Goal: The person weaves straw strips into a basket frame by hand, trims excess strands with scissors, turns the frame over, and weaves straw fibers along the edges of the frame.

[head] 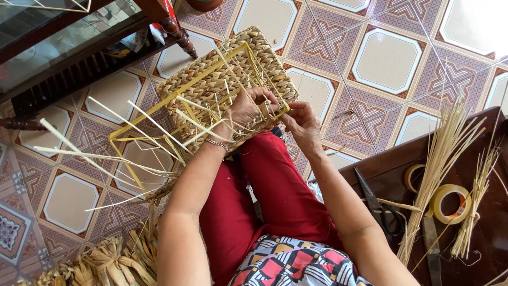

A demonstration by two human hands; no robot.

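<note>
A patterned tile floor (386, 58) spreads below. A half-woven basket (222, 85) rests on the red-trousered knees, against both hands. The left hand (248, 108) has its grip pinched on a fibre strand (264, 108) at the rim; the right hand (301, 123) grips the basket's edge. Scissors (378, 204) and tape rolls (450, 204) lie on the dark surface (487, 238).

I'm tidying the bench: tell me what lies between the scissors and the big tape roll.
In the head view, a bundle of pale straw stalks crosses the dark bench between the scissors and the big tape roll.
</note>
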